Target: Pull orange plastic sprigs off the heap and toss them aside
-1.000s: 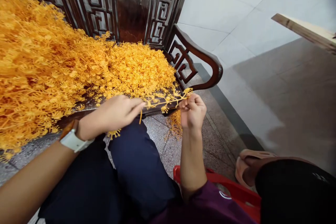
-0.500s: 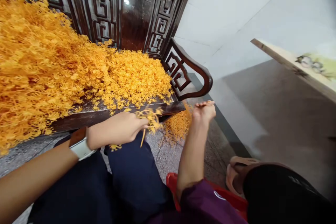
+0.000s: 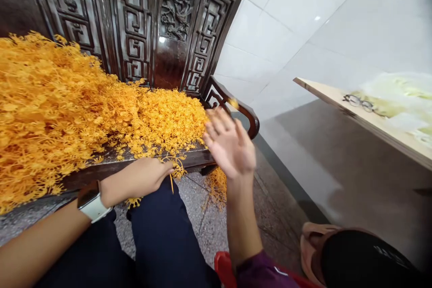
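Note:
My left hand (image 3: 140,177), wearing a watch on the wrist, is closed on a yellow artificial flower sprig (image 3: 177,166) just in front of the bench's front edge. Part of the sprig's stem hangs below the fingers. My right hand (image 3: 232,148) is raised in front of the armrest, palm showing and fingers spread, slightly blurred. A small yellow piece (image 3: 232,102) appears in the air just above its fingers. Behind both hands, a heap of small yellow plastic flower pieces (image 3: 172,117) covers the right end of the bench seat.
A large pile of orange-yellow sprigs (image 3: 57,112) fills the left of the dark carved wooden bench (image 3: 172,60). Orange stems (image 3: 217,184) lie on the floor under it. At right are a wooden board (image 3: 324,92) bearing eyeglasses (image 3: 358,101), a red stool (image 3: 224,270) and another person's knee (image 3: 357,256).
My right hand let go of the sprig, swung outward right, then came back toward the bench and opened. The left hand kept the sprig, drawing it slightly left. The view tilted upward.

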`<control>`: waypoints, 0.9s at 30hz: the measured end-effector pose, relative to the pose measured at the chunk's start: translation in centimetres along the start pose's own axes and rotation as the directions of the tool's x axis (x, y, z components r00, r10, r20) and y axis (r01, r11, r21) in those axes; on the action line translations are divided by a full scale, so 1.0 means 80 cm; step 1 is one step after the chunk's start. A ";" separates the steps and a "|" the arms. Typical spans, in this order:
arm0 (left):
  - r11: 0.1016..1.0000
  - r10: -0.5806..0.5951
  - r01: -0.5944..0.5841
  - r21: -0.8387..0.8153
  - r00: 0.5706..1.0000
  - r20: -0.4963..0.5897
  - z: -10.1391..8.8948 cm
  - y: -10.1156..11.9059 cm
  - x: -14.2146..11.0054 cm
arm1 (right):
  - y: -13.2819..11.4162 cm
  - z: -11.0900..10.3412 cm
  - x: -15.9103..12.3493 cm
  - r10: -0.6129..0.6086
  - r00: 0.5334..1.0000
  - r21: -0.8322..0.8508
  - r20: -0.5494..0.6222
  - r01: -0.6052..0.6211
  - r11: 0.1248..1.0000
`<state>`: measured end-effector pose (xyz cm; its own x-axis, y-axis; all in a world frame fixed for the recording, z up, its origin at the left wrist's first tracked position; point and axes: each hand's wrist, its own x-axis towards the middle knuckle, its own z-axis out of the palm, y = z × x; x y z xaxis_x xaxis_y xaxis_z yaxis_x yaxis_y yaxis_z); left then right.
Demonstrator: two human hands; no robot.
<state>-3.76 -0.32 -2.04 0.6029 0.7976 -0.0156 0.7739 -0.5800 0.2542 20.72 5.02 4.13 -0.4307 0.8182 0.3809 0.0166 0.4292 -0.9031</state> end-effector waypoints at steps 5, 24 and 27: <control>0.999 -0.015 0.016 0.039 1.000 -0.027 0.003 -0.001 -0.002 | 0.023 0.050 0.002 0.296 0.947 0.521 0.124 -0.316 0.793; 0.982 0.093 -0.090 0.163 0.996 -0.010 -0.005 0.013 -0.001 | 0.121 0.036 -0.046 0.237 0.969 -0.263 -0.073 -0.248 0.932; 0.990 0.081 -0.078 0.119 0.997 -0.019 -0.007 0.010 -0.001 | 0.115 0.017 -0.051 0.170 0.974 -0.257 -0.153 -0.205 0.945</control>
<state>-3.29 -0.80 -1.30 0.6600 0.7509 0.0237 0.7417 -0.6563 0.1382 21.44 5.10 -5.98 -0.2788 0.9279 0.2477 0.3354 0.3358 -0.8802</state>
